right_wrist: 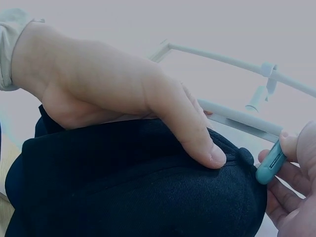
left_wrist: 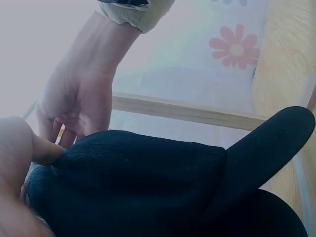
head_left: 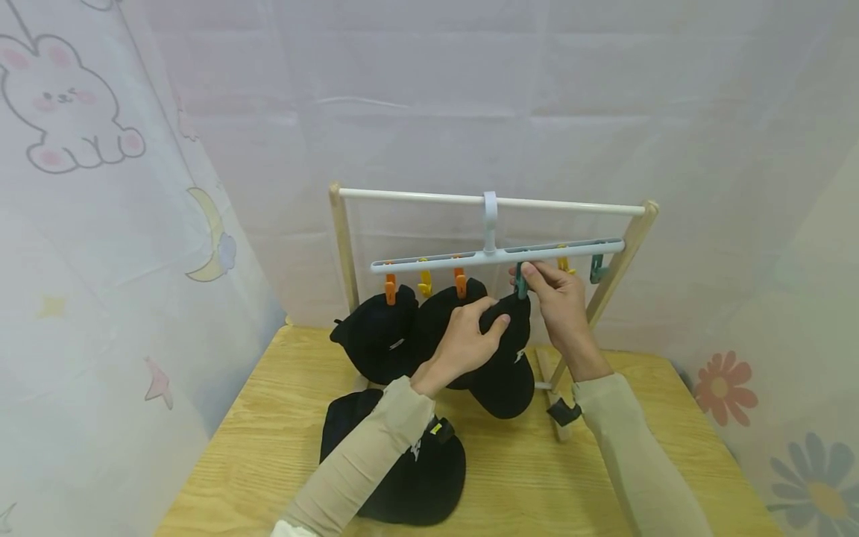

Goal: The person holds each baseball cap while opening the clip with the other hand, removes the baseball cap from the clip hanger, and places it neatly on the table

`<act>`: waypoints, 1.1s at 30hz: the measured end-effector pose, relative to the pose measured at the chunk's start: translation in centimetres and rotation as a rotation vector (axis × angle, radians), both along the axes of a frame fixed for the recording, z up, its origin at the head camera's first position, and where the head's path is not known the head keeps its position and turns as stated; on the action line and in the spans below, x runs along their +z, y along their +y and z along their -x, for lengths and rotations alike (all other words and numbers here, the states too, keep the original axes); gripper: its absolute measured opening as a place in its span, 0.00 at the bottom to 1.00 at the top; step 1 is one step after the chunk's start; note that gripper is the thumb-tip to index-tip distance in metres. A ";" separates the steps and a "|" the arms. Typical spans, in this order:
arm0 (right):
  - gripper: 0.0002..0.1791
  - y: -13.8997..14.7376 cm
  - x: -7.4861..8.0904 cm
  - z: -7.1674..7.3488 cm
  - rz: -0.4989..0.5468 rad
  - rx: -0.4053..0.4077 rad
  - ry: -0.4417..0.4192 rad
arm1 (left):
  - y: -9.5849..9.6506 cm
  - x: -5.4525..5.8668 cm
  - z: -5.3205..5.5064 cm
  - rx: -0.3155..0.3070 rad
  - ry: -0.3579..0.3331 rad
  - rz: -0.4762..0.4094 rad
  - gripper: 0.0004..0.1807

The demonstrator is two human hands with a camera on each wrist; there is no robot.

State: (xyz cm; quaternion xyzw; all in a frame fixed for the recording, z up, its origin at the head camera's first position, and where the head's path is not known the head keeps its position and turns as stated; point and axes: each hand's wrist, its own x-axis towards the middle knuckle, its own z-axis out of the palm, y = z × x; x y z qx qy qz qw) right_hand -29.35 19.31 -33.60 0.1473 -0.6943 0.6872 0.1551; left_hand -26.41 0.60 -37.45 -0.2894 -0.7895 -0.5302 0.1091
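Dark cap (left_wrist: 133, 173) in the left grip (left_wrist: 16, 165)

The head camera looks forward and down at the table (head_left: 268, 418), far enough back to frame the rack (head_left: 416, 197). The left wrist's close view lies sideways, facing the cap (left_wrist: 138, 182) and right hand (left_wrist: 81, 94); the right's, also close, faces the left hand (right_wrist: 123, 84) and hanger (right_wrist: 242, 118). Both share the cap.
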 end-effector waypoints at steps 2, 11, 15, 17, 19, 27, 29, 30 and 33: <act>0.30 0.0 0.0 0.0 0.002 -0.002 0.000 | 0.0 0.0 -0.1 -0.002 0.000 -0.003 0.14; 0.30 -0.2 -0.2 0.3 0.020 0.007 0.003 | 0.1 -0.4 -0.4 -0.001 -0.012 0.012 0.15; 0.29 -0.2 -0.2 0.2 0.024 0.010 0.002 | 0.1 -0.5 -0.4 -0.004 -0.007 0.011 0.14; 0.29 -0.1 -0.1 0.1 0.014 0.017 0.001 | 0.1 -0.5 -0.4 -0.003 -0.010 0.010 0.14; 0.28 0.0 -0.1 0.1 -0.010 0.029 0.005 | 0.1 -0.5 -0.4 -0.003 -0.015 0.007 0.14; 0.21 0.6 -0.3 0.0 -0.102 0.135 0.064 | 0.0 -0.6 -0.7 0.016 -0.019 -0.007 0.13; 0.23 0.7 -0.3 0.0 -0.095 0.157 0.068 | 0.0 -0.7 -0.7 0.021 -0.022 -0.009 0.13; 0.24 0.7 -0.3 0.0 -0.092 0.160 0.068 | 0.0 -0.7 -0.8 0.022 -0.024 -0.011 0.13; 0.26 0.7 -0.3 0.0 -0.113 0.147 0.071 | -0.1 -0.8 -0.9 0.022 -0.036 -0.023 0.12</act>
